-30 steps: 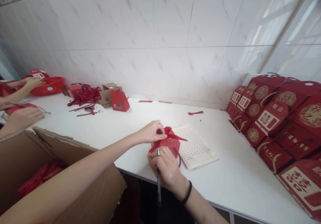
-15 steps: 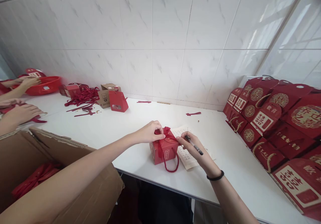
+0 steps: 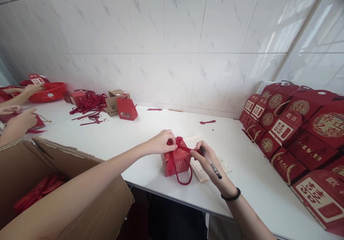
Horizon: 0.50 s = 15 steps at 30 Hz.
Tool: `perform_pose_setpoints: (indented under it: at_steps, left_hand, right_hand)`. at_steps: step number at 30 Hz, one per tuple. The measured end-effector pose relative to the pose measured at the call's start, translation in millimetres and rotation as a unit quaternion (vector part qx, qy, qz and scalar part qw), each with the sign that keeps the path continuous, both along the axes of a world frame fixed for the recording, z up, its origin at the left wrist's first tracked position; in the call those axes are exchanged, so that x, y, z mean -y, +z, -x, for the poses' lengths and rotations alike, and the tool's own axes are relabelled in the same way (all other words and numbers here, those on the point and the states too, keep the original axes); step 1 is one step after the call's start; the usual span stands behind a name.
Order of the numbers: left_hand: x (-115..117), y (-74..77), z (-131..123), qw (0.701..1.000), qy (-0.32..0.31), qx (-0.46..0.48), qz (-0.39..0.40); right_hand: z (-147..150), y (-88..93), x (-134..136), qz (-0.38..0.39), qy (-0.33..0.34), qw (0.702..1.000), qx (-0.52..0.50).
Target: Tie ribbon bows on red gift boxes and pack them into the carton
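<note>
A small red gift box [image 3: 180,164] stands on the white table in front of me, its twisted red cord handle [image 3: 185,183] hanging down the near side. A sheer red ribbon [image 3: 179,141] is tied in a bow across its top. My left hand [image 3: 162,141] pinches the ribbon at the bow's left. With finger and thumb, my right hand [image 3: 205,157] grips a ribbon end drawn out to the right. A dark pen [image 3: 213,166] is also tucked in that hand. Sheets of printed paper [image 3: 199,168] lie beneath and beside the box.
Red gift boxes [image 3: 285,128] are stacked at right. An open cardboard box [image 3: 107,197] with red ribboned items stands at left front. Behind it are ribbon scraps [image 3: 91,103], a red carton [image 3: 127,108] and a red basin [image 3: 49,92]. Co-workers' hands [image 3: 20,121] work at far left.
My right hand has shifted slightly right and down, and the ribbon end in it now looks more stretched. My left hand stays nearly still. A co-worker's hands have moved at far left.
</note>
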<state>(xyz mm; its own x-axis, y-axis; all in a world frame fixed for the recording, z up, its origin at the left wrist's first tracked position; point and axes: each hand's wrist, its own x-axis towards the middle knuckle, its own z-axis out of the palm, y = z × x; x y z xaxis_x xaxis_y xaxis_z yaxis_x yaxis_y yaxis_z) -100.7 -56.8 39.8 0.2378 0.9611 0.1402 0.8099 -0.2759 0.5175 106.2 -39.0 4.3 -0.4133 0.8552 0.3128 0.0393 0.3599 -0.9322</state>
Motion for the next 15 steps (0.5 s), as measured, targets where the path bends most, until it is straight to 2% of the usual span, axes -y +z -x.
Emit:
perform_pose_setpoints:
  at_steps: [4, 6, 7, 9, 11, 12, 15]
  left_hand:
    - [1.0, 0.8, -0.4, 1.000, -0.001, -0.002, -0.003]
    - [0.9, 0.8, 0.2, 1.000, -0.002, 0.003, -0.004]
    - [0.6, 0.7, 0.7, 1.000, -0.003, 0.008, -0.001]
    - [-0.1, 0.8, 1.5, 1.000, -0.007, 0.018, 0.004]
    - [-0.4, 1.4, 1.8, 1.000, -0.012, 0.022, 0.009]
    - [-0.2, 1.9, 1.6, 1.000, -0.011, 0.023, 0.009]
    - [1.3, 3.5, 1.0, 1.000, -0.003, 0.021, 0.010]
  right_hand:
    - [-7.2, -5.3, -3.5, -0.050, 0.021, 0.997, 0.046]
    - [-14.5, -2.2, -9.8, -0.092, 0.035, 0.991, 0.091]
    - [-18.0, 1.5, -14.3, -0.120, 0.015, 0.987, 0.107]
    - [-22.3, 12.3, -24.9, -0.191, -0.065, 0.972, 0.123]
    - [-20.7, 24.4, -35.3, -0.281, -0.122, 0.943, 0.125]
    - [-17.5, 29.8, -39.6, -0.327, -0.111, 0.929, 0.134]
    - [-1.9, 39.3, -46.5, -0.426, 0.017, 0.886, 0.182]
